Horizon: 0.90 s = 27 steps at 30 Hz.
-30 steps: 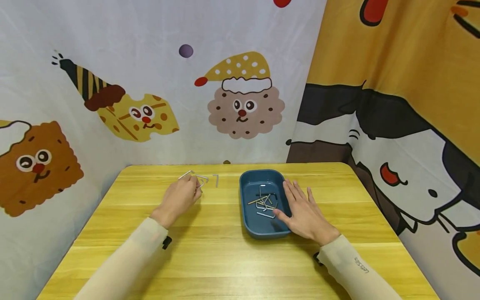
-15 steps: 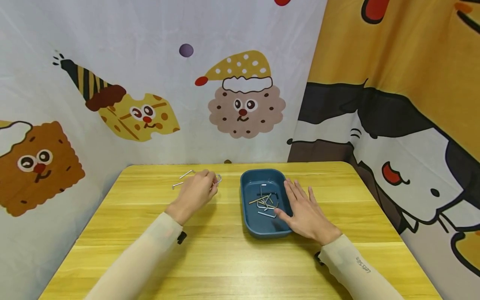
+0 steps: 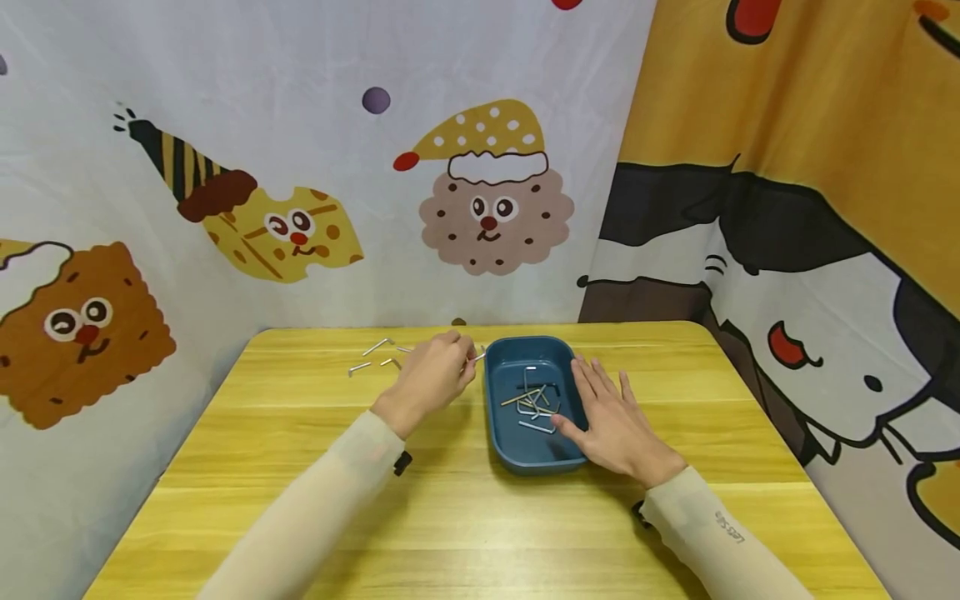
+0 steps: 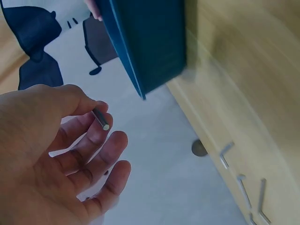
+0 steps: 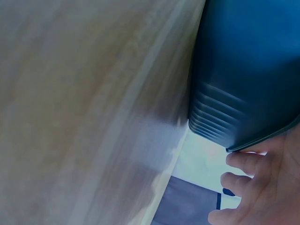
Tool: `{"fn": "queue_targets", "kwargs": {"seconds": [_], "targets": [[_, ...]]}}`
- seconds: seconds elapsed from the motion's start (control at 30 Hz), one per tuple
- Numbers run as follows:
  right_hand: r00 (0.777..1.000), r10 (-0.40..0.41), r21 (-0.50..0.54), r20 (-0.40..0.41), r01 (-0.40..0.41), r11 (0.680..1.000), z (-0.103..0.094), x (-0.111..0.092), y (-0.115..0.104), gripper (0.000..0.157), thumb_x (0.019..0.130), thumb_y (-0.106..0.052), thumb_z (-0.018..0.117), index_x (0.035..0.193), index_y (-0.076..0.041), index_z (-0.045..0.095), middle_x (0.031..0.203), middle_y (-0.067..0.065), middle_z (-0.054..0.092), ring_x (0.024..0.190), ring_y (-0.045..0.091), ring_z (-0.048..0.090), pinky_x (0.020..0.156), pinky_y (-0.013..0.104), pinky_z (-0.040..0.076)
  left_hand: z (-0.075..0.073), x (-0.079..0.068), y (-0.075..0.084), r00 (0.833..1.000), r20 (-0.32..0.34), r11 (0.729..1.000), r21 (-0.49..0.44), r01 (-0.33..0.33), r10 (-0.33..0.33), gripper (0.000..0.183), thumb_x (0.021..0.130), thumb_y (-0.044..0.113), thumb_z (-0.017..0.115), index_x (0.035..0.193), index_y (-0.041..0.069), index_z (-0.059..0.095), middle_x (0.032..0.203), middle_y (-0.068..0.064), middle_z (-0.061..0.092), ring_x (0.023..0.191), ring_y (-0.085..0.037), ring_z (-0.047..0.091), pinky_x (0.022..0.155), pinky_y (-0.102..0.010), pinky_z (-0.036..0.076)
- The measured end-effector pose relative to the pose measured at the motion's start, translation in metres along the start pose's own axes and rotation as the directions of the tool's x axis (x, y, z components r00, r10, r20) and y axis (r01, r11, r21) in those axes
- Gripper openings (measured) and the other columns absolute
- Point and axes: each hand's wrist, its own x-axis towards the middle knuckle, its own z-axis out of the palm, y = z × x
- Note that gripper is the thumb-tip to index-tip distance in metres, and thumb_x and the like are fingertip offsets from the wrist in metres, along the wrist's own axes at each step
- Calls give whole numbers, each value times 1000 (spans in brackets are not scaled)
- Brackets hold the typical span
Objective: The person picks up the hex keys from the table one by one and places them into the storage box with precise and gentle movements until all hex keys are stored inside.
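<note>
In the head view my left hand (image 3: 429, 373) is just left of a dark blue bin (image 3: 536, 467). It pinches a silver hex key (image 4: 101, 119) between thumb and index finger, as the left wrist view shows; the other fingers are loosely bent. One end of that key points toward the bin's left rim. My right hand (image 3: 621, 435) rests along the bin's right rim with straight fingers, its thumb over the inside. Several hex keys (image 3: 537, 427), silver, brass-toned and black, lie jumbled on the bin's floor.
Several loose hex keys (image 3: 360, 368) lie at the back left of the wooden table (image 3: 450, 517), partly hidden behind my left hand. A printed cloth (image 3: 330, 67) hangs behind the table and along its sides.
My left hand has moved right from the loose hex keys to the bin's left side, holding a hex key. More keys behind it are uncovered. My right hand has stayed on the bin.
</note>
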Motion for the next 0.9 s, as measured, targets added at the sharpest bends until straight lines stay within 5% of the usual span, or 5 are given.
{"fn": "queue_targets", "kwargs": {"seconds": [0.57, 0.9], "targets": [[1000, 1, 8, 0, -1, 1000, -2, 1, -1, 106, 114, -65, 64, 186, -2, 20, 196, 18, 19, 182, 50, 18, 142, 84, 7, 6, 39, 45, 995, 95, 1000, 18, -17, 15, 12, 113, 20, 74, 111, 12, 82, 105, -3, 78, 89, -18, 75, 78, -36, 67], [1000, -7, 0, -8, 7, 1000, 0, 1, 1, 105, 113, -65, 65, 185, -2, 21, 196, 18, 21, 182, 49, 18, 142, 84, 8, 23, 55, 62, 986, 169, 999, 30, -13, 8, 16, 117, 24, 70, 112, 14, 82, 107, -2, 79, 91, -15, 76, 79, -34, 68]]}}
